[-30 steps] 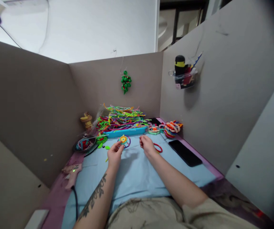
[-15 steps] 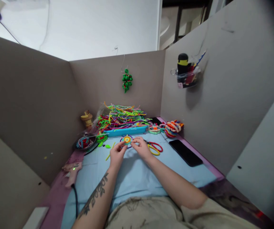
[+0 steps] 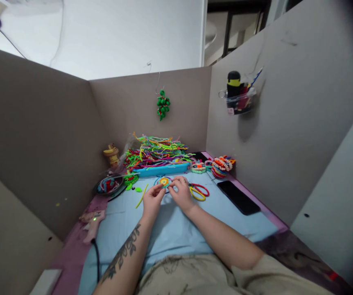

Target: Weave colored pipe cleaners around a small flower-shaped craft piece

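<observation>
Two hands now pinch the round pipe-cleaner coil [image 3: 164,182] just above the tabletop [image 3: 176,233], my right hand [image 3: 181,193] having come over from the scissors [image 3: 198,191] to join my left hand [image 3: 152,201] for two-handed shaping.

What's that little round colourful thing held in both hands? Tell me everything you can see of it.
The pipe-cleaner disc is a small, flat, round piece, seemingly coiled from fuzzy wire: reddish centre, yellow ring, loose blue-purple outer loop. It is held over the blue cloth, close in front of the blue tray. The left hand pinches its left edge, the right hand its right edge.
</observation>
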